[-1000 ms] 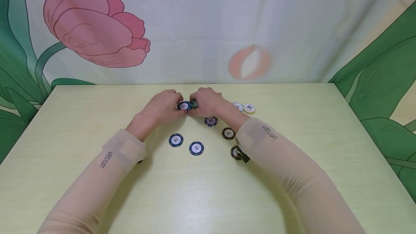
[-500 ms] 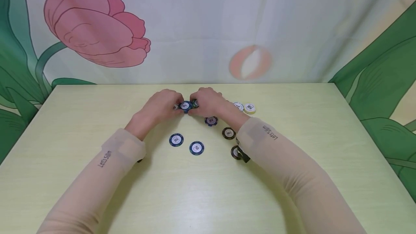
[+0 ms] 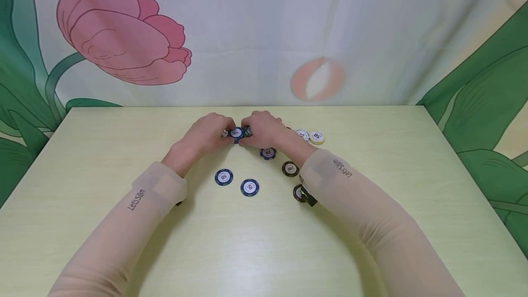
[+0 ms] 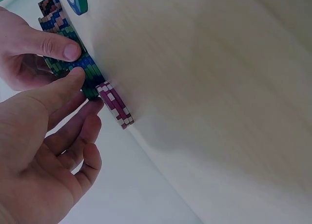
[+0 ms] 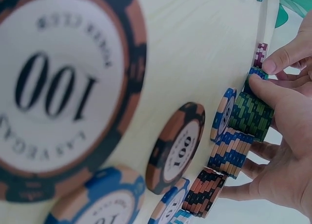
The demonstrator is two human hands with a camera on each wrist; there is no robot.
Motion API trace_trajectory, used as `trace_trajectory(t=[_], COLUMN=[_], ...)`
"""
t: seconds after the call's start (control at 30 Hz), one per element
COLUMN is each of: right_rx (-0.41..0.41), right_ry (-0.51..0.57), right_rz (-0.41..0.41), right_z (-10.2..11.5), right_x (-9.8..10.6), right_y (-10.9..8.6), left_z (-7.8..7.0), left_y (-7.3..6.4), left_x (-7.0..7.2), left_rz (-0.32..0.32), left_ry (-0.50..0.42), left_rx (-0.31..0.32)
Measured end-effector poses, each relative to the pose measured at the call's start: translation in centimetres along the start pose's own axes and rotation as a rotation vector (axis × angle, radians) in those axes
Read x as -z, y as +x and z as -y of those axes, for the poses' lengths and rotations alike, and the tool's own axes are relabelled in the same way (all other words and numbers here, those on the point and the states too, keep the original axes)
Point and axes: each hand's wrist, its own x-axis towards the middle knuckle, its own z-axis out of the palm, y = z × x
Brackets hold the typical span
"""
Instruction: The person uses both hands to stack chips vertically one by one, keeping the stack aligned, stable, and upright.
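Note:
Near the table's far edge, my left hand (image 3: 206, 132) pinches a stack of blue poker chips (image 3: 236, 134) between thumb and fingers. My right hand (image 3: 261, 129) meets it from the right; in the right wrist view its thumb presses the same blue stack (image 5: 258, 73). A green chip stack (image 5: 251, 114) stands against the blue one, beside the right palm. A short purple-and-white chip stack (image 4: 116, 106) is by the left fingers. Further along the row are a blue-and-tan stack (image 5: 230, 151) and a black-and-brown stack (image 5: 204, 190), with right fingers behind them.
Loose blue chips lie nearer on the table (image 3: 264, 242): one chip (image 3: 224, 177), another chip (image 3: 250, 188) and a 10 chip (image 3: 268, 153). A 100 chip (image 3: 290, 169) is near the right sleeve. White chips (image 3: 302, 135) and a yellow-edged stack (image 3: 316, 138) stand right.
My left hand and the blue chip stack have shifted slightly right, toward the right hand. The right hand has stayed almost still, and the loose chips lie as before.

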Motion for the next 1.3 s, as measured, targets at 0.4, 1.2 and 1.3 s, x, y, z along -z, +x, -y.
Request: trace_trajectory(t=[0.4, 1.2, 1.3], right_rx=[-0.014, -0.027, -0.027], right_ry=[0.013, 0.012, 0.013], right_rz=[0.001, 0.026, 0.019], right_z=[0.0, 0.1, 0.0], right_x=[0.0, 0.1, 0.1], right_y=[-0.2, -0.3, -0.3], left_z=[-1.1, -7.3, -7.6], left_y=[-0.9, -5.9, -6.1], left_x=[0.2, -1.0, -1.1], left_rz=[0.039, 0.275, 0.266], left_ry=[0.014, 0.076, 0.107], left_rx=[0.032, -0.238, -0.236])
